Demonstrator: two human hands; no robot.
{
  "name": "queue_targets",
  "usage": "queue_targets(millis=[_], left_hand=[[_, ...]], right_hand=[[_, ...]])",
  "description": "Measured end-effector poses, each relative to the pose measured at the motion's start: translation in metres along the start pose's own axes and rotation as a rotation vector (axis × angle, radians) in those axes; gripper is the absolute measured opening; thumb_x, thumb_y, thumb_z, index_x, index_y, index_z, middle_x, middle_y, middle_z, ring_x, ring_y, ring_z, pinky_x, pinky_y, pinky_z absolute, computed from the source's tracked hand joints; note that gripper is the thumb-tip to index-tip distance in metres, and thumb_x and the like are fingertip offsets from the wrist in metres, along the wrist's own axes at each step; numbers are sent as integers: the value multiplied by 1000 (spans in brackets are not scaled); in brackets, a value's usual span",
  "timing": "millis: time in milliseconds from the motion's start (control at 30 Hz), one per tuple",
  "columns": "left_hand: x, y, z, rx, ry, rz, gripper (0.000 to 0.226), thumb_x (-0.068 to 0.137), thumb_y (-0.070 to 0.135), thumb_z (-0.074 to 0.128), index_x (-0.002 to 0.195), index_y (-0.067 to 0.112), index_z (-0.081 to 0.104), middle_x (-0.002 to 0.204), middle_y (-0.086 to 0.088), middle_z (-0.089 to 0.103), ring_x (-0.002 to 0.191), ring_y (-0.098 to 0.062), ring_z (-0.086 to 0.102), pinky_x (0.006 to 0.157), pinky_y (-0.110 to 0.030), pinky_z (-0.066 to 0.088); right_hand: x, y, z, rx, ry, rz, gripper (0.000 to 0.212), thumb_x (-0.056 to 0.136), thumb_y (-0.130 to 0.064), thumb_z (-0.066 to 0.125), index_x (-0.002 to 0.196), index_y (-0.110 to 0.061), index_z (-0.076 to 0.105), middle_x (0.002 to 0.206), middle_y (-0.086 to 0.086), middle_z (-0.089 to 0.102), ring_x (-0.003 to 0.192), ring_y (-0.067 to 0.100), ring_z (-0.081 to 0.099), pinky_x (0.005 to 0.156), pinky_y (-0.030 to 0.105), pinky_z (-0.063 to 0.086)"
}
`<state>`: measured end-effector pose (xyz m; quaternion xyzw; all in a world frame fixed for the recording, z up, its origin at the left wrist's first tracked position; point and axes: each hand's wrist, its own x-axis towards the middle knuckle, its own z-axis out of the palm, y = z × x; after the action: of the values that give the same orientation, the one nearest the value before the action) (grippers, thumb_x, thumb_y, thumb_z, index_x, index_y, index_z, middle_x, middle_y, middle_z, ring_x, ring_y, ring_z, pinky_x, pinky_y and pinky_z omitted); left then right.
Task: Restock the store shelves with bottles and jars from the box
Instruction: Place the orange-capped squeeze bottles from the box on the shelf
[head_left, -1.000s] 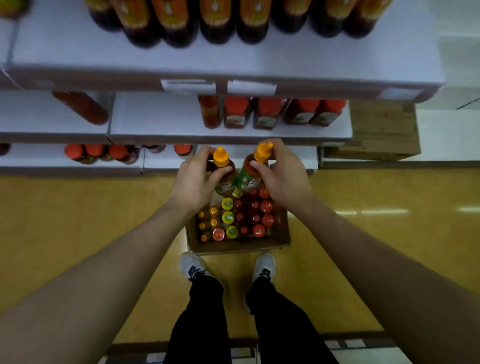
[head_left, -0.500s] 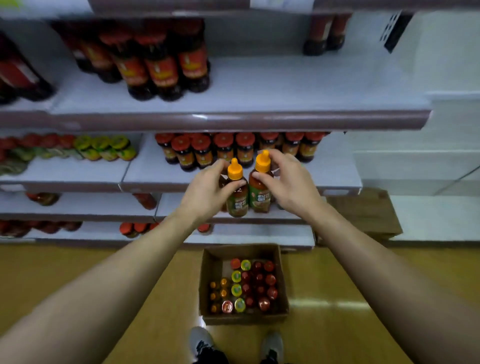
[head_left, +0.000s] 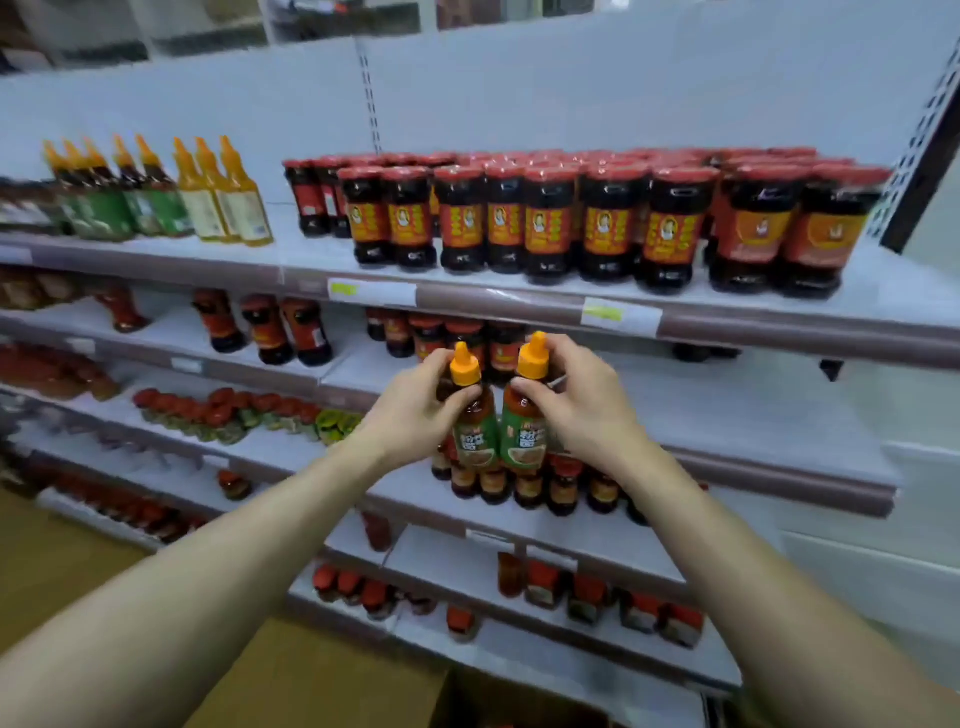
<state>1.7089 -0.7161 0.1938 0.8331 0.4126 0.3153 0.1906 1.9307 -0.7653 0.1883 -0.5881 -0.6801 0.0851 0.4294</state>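
Bottles at frame centre: my left hand (head_left: 415, 410) grips one bottle (head_left: 474, 415), my right hand (head_left: 576, 405) the other (head_left: 524, 421), both by the shoulders; likely light, rigid, slippery plastic.

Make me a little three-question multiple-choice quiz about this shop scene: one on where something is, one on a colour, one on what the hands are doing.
1. Where do bottles like the held ones stand?
A. top shelf, far left
B. top shelf, far right
C. floor

2. What colour are the caps of the two held bottles?
A. red
B. orange
C. white

3. What are the hands doing?
A. both empty
B. sharing one bottle
C. each in a grip on one bottle

Answers:
1 A: matching green-labelled bottles stand at the top shelf left end.
2 B: both caps are orange.
3 C: left hand holds the left bottle, right hand the right bottle.
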Motion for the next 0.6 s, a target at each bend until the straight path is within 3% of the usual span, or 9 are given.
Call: queue_targets(millis=[200,367,467,600], left_hand=[[3,4,-70,37,25,-15,12,104,30,59,114,24,55,104,3,68,99,-13,66,85,-40,56],[1,-6,-132,66,96,20,4,105,29,58,105,30,54,96,11,62,89,-1,61,76,-25,48],[-3,-22,-169,73,102,26,8,104,36,59,106,29,54,98,10,64,90,-1,64,75,-26,53],[-14,-47,-219,81,113,47,12,103,39,60,107,28,55,98,12,66,91,3,64,70,-15,49]], right_hand=[[37,-53,6,51,-42,-126,34,89,-61,62,111,-34,62,100,-9,69,97,19,66,83,48,57],[66,-101,21,62,-61,-161,28,94,-52,69,112,-32,63,97,-8,68,92,17,66,81,48,58],[81,-137,33,46,-61,-172,26,95,-49,71,109,-28,65,98,-3,68,91,18,65,82,49,57],[100,-189,62,54,-33,-205,29,94,-46,73,113,-24,69,96,-9,71,91,10,67,83,44,59]])
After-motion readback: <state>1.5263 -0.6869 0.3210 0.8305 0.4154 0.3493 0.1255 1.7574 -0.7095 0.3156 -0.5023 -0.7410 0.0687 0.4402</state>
